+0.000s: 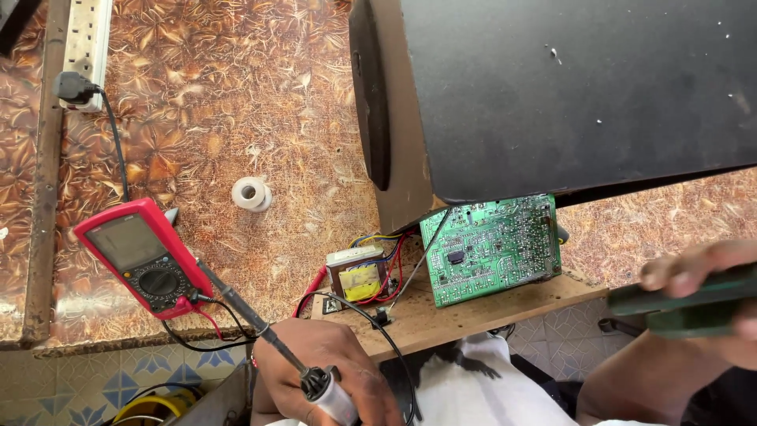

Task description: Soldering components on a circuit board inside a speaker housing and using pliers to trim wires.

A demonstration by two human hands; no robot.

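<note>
Hands first: left hand [327, 371], bottom centre of frame, is closed around the pale handle of a soldering iron [272, 335]. Iron's long axis runs diag. from the fist up-left, tip ending near the red multimeter [142, 256] at centre left, so it points away from the board. Right hand [694, 276], far right edge, fingers curled around a dark green tool [686, 304] lying roughly horiz., its near end aimed left toward the board; what kind of tool, can't tell.

Green circuit board [493, 248] sits centre-right, solder side up, tilted, propped on a wooden panel [426, 319] under a black speaker cabinet [568, 87]. Board lies up-right of left hand and left of right hand, w/ neither touching it. Small transformer [359, 276] w/ coloured wires just left of board. Tape roll [251, 193] upper centre-left; power strip [87, 39] top left.
</note>
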